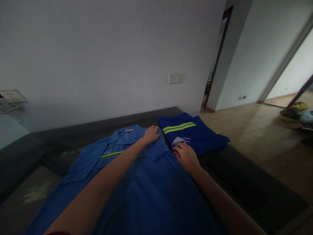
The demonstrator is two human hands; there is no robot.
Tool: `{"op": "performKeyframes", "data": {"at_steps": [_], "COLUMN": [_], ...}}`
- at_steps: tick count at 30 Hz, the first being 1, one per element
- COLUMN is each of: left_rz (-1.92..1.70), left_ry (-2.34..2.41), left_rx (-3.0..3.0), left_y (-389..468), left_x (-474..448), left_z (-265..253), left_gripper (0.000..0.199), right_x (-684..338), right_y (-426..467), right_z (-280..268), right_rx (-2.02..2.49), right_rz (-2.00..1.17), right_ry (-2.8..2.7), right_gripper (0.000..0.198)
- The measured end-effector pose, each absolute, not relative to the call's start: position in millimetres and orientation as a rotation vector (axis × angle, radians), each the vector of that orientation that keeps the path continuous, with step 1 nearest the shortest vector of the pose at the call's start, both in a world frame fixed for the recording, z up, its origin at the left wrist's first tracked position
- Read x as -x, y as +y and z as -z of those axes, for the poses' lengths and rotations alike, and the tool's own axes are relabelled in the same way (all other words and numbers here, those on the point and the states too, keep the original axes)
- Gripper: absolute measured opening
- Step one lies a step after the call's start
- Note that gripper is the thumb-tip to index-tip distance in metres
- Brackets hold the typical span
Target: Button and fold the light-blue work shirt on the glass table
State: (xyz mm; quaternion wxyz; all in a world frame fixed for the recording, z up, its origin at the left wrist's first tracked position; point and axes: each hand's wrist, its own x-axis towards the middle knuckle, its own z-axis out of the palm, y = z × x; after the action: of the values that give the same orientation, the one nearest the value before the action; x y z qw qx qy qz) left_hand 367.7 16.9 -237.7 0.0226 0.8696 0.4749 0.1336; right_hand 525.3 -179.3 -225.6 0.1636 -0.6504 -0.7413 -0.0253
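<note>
A blue work shirt (pixel 146 182) is spread before me, its collar (pixel 126 133) toward the wall and one sleeve folded over its left front. A yellow-green and grey stripe crosses the chest. My left hand (pixel 151 133) lies on the shirt near the right shoulder, fingers spread over the cloth. At the shirt's right edge, my right hand (pixel 187 157) has its fingers bent around the cloth; the fingertips are partly hidden. Just beyond that hand lies a folded darker blue work garment (pixel 207 133) with a reflective stripe and a white printed logo.
Both garments lie on a dark, low surface (pixel 244 176) against a pale wall (pixel 110 58). A double wall socket (pixel 176 78) is above it. To the right are a wooden floor (pixel 244 127), a doorway, and a pile of things (pixel 297 112) at the far edge.
</note>
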Motion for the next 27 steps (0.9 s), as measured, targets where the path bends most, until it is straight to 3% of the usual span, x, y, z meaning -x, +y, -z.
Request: {"op": "performKeyframes", "data": {"at_steps": [8,13,27], "left_rz": [-0.339,-0.294,-0.600], "left_ry": [1.813,1.769,1.731], "left_rx": [-2.386,-2.352,-2.310], "left_y": [41,58,62], "left_x": [-393,-399,-414], "left_z": [258,263,273], "left_gripper": [0.040,0.029,0.023], "right_x": [-516,-512,-512], "right_y": [-181,-180,-182], "right_z": [231,242,240], "right_rx": [1.821,1.795,1.878], "right_rz": [-0.002,0.034,0.138], "right_ry": [-2.300,-2.348,-2.248], "right_gripper": [0.025,0.031,0.033]}}
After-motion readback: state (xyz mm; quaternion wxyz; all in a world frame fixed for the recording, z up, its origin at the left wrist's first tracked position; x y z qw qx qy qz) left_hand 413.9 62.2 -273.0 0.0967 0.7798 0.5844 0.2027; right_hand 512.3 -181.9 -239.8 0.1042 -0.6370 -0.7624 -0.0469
